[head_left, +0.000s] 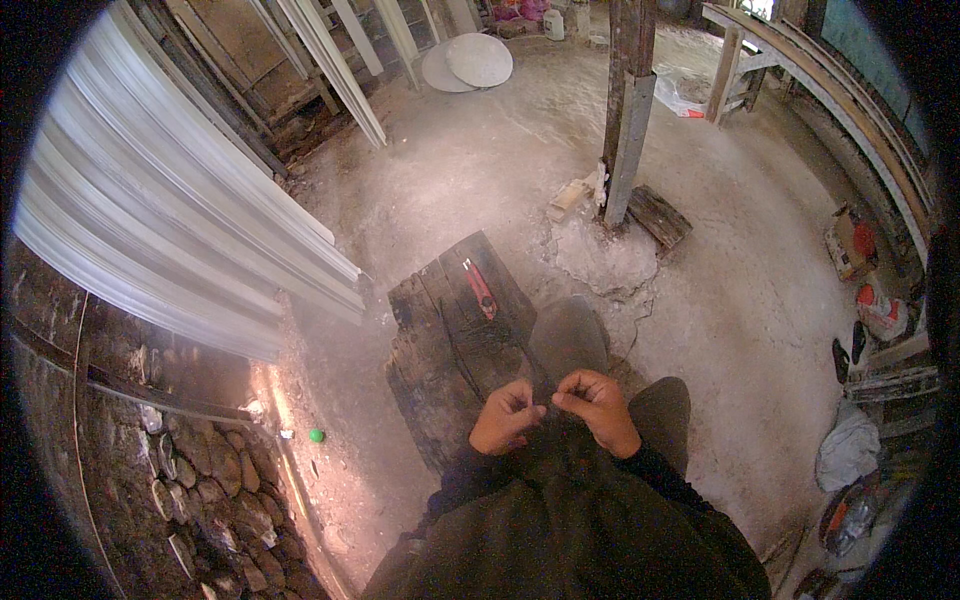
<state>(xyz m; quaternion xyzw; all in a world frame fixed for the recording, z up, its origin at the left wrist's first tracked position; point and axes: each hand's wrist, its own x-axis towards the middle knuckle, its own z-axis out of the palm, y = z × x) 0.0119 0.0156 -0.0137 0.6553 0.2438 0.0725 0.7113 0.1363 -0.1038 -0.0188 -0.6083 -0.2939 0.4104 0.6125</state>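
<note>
My left hand (508, 417) and my right hand (597, 408) are held close together in front of my lap, thumbs and forefingers pinched. Something thin and dark may run between the fingertips, but it is too small to make out. Beyond the left hand is a dark, worn wooden board (425, 330) made of planks. On it lies a red-handled hand tool (480, 290), perhaps a knife or pliers, with its pale tip pointing away from me. Neither hand touches the tool.
Long white corrugated panels (170, 200) lean at the left. A wooden post (628, 130) rises from a rough concrete base (600, 255) ahead. Stacked stones (225, 490) and a small green ball (317, 436) are at lower left. Bags (848, 445) line the right wall.
</note>
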